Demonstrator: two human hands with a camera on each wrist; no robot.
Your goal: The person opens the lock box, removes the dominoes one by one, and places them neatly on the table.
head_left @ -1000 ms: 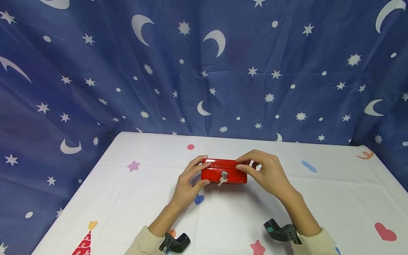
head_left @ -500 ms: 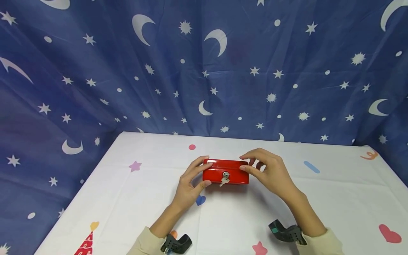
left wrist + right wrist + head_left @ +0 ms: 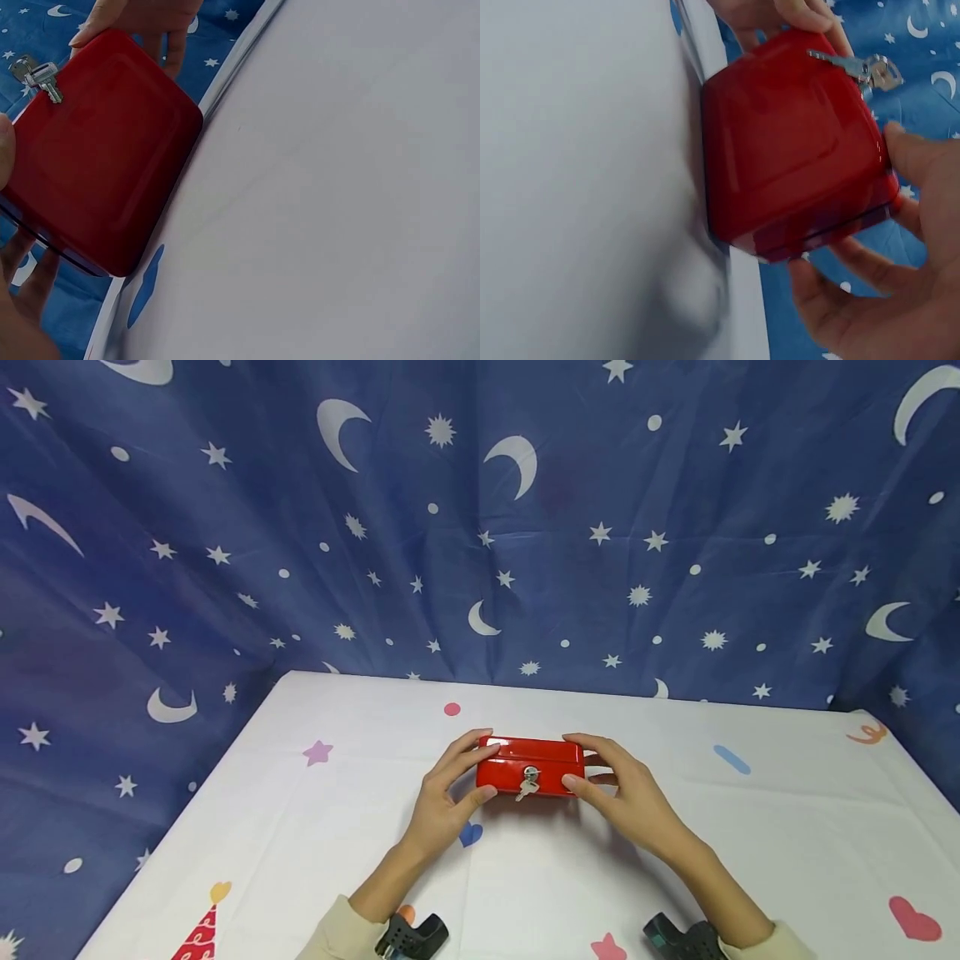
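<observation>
A small red lockbox (image 3: 502,770) is held over the middle of the white table. In its front lock (image 3: 531,772) sits a key, with a second one hanging beside it (image 3: 528,788). My left hand (image 3: 441,802) grips the box's left end, thumb low on the front and fingers over the top and side. At the right end my right hand (image 3: 633,797) holds it, thumb at the lower front corner, forefinger on the top edge. Both wrist views show a broad smooth red face of the box (image 3: 780,127). Whether the box touches the table I cannot tell.
The white tablecloth (image 3: 337,827) carries printed hearts, stars and a party hat. Behind the table's far edge hangs a blue curtain (image 3: 420,560) with moons and stars. A dark wrist camera (image 3: 411,937) sits by the left cuff, another (image 3: 682,939) by the right.
My right thumb has come down from the box's upper edge to its lower front corner, and the right wrist has dropped lower. My left hand keeps its hold; the box looks nearly still.
</observation>
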